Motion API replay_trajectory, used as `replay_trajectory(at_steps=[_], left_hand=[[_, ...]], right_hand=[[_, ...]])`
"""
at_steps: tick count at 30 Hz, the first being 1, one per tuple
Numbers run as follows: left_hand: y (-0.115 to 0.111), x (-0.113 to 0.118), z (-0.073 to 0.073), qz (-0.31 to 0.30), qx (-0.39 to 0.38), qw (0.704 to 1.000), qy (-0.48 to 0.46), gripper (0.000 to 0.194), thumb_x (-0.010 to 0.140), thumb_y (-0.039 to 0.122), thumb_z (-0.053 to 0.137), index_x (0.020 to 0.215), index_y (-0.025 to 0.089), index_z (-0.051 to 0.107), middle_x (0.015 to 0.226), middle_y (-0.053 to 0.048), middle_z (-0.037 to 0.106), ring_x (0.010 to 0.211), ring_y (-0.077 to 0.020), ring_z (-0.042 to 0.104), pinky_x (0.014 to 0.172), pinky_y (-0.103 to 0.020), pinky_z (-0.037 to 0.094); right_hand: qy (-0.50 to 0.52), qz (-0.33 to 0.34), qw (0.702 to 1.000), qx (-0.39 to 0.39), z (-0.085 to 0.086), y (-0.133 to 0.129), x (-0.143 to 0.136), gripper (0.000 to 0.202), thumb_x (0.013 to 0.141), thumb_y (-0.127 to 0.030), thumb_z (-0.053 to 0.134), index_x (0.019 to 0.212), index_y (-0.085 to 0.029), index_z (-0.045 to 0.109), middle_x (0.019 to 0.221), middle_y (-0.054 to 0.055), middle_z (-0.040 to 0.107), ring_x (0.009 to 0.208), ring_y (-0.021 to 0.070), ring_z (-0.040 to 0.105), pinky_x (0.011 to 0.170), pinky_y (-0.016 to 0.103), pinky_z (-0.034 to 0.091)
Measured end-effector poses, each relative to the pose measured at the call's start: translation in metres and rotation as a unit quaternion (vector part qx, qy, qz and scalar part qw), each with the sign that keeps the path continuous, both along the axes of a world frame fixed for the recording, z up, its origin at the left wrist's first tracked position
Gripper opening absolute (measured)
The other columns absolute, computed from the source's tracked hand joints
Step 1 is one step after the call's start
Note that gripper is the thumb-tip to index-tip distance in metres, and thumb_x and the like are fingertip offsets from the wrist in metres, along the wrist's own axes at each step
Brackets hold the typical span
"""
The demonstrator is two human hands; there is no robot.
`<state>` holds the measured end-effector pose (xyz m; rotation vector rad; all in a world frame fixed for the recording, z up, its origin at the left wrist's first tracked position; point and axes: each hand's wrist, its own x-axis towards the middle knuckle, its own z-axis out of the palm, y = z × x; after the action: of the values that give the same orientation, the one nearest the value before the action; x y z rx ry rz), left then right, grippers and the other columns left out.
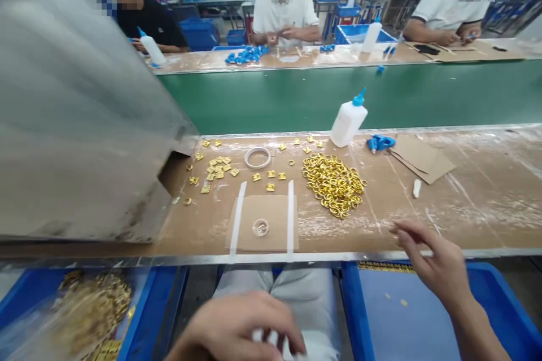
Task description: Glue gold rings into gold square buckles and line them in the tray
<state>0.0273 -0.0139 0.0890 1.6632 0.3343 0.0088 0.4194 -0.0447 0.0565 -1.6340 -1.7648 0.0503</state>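
Note:
My left hand (241, 327) is at the bottom centre, above my lap, blurred, its fingers curled down; something whitish shows beneath them, and I cannot make out whether it is held. My right hand (436, 262) hovers over the table's front edge at the right, thumb and forefinger close together, their tips hard to read. Left of it lies a pile of gold rings (334, 183). A small clear round dish (260, 227) sits on a cardboard piece (277, 214) taped down with white strips. Gold square pieces (219, 166) are scattered behind and left of it.
A white bottle (349, 123) with blue nozzle stands behind the rings, near blue pieces (380, 142) and brown card (423, 158). A metal housing (76, 113) blocks the left. Blue bins (355, 316) flank my legs. Three people sit beyond the green belt (271, 96).

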Motion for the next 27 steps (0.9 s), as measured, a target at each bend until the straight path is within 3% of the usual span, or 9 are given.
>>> replay_trajectory(at_steps=[3,6,8,10,15,18,20,24,27], left_hand=[[0.057,-0.049,0.034,0.237,0.136,0.961,0.044,0.029,0.096,0.041,0.054,0.107,0.023,0.075,0.1,-0.007,0.077,0.091,-0.0244,0.07,0.084,-0.035,0.055],[0.122,-0.056,0.019,0.395,0.259,0.875,0.101,0.025,0.094,0.034,0.055,0.104,0.018,0.071,0.101,-0.007,0.075,0.09,-0.0226,0.069,0.084,-0.036,0.056],[0.158,-0.041,-0.003,0.42,0.315,0.836,0.158,0.021,0.091,0.022,0.056,0.106,0.015,0.068,0.105,-0.009,0.073,0.086,-0.0206,0.069,0.084,-0.035,0.056],[0.181,-0.022,-0.023,0.413,0.338,0.83,0.163,0.026,0.086,0.015,0.061,0.111,0.014,0.067,0.112,-0.01,0.071,0.083,-0.0197,0.069,0.086,-0.035,0.056],[0.193,0.001,-0.046,0.405,0.38,0.812,0.178,0.019,0.084,0.01,0.06,0.1,0.014,0.07,0.108,-0.013,0.07,0.099,-0.0262,0.068,0.094,-0.039,0.052],[0.19,0.001,-0.045,0.395,0.392,0.808,0.192,0.008,0.082,0.015,0.061,0.084,0.017,0.069,0.103,-0.012,0.071,0.1,-0.0283,0.067,0.093,-0.039,0.052],[0.188,0.001,-0.041,0.391,0.398,0.805,0.202,0.006,0.08,0.018,0.062,0.076,0.019,0.066,0.098,-0.011,0.072,0.099,-0.0297,0.068,0.091,-0.039,0.052],[0.185,0.0,-0.027,0.392,0.402,0.797,0.223,0.009,0.077,0.026,0.056,0.071,0.022,0.061,0.083,-0.008,0.073,0.088,-0.0308,0.068,0.083,-0.04,0.052],[0.178,-0.009,-0.019,0.437,0.404,0.765,0.246,0.015,0.075,0.036,0.057,0.075,0.023,0.064,0.072,-0.003,0.07,0.078,-0.0279,0.067,0.078,-0.038,0.052]], right_hand=[[-0.014,0.132,0.983,-0.13,0.02,0.075,-0.042,0.021,0.099,-0.036,0.054,0.11,-0.024,0.069,0.089,0.004,0.077,0.064,0.0174,0.07,0.062,0.028,0.055],[-0.078,0.156,0.967,-0.183,0.025,0.141,-0.098,0.016,0.094,-0.021,0.063,0.108,-0.019,0.07,0.107,0.008,0.075,0.085,0.0204,0.072,0.08,0.033,0.056],[-0.101,0.16,0.961,-0.202,0.021,0.175,-0.135,0.021,0.091,-0.013,0.066,0.112,-0.018,0.07,0.115,0.01,0.073,0.092,0.0206,0.07,0.087,0.034,0.054],[-0.107,0.155,0.961,-0.205,0.014,0.199,-0.165,0.024,0.088,-0.009,0.069,0.11,-0.017,0.07,0.114,0.01,0.072,0.088,0.0186,0.07,0.084,0.032,0.053],[-0.112,0.152,0.959,-0.212,0.002,0.225,-0.193,0.015,0.078,-0.001,0.076,0.078,-0.016,0.073,0.085,0.005,0.072,0.081,0.0182,0.068,0.077,0.026,0.05],[-0.091,0.143,0.965,-0.198,0.009,0.207,-0.185,0.016,0.082,0.0,0.071,0.077,-0.015,0.072,0.085,0.005,0.072,0.083,0.0175,0.068,0.077,0.026,0.049],[-0.07,0.125,0.972,-0.185,0.019,0.176,-0.168,0.014,0.088,-0.003,0.067,0.087,-0.016,0.073,0.091,0.005,0.074,0.086,0.0168,0.068,0.08,0.026,0.049],[0.016,0.063,0.991,-0.115,0.031,0.065,-0.099,0.01,0.096,-0.019,0.063,0.098,-0.019,0.073,0.093,0.004,0.076,0.082,0.0164,0.07,0.077,0.026,0.051],[0.121,-0.076,0.988,-0.059,0.013,-0.039,-0.036,0.016,0.096,-0.032,0.062,0.096,-0.021,0.073,0.086,0.004,0.077,0.076,0.019,0.072,0.072,0.028,0.054]])
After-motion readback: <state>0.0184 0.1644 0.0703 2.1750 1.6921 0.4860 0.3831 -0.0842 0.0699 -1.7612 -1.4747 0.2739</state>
